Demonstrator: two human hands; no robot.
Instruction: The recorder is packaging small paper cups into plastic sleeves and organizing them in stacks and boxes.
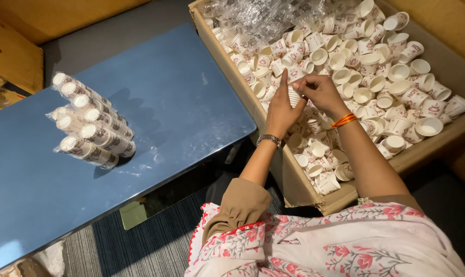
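- L hand (281,110) raised over cardboard box (294,179), fingers together, upright, cupping small cup stack (293,95)
- R hand (322,92) opposite, fingertips pinching stack top
- loose paper cups (376,82) below & beyond fingers

Paper cups (368,77): matt white, printed; carton (299,190): rough brown cardboard. Table (181,102): smooth blue top, semi-gloss sheen. Wrapped cup stacks (91,123) and loose wrap (263,15): clear, glossy, crinkled plastic film.

We see warm, even indoor light; soft sheen on the blue tabletop (181,102), a faint shadow beside the wrapped cup stacks (91,123), sharp focus throughout.
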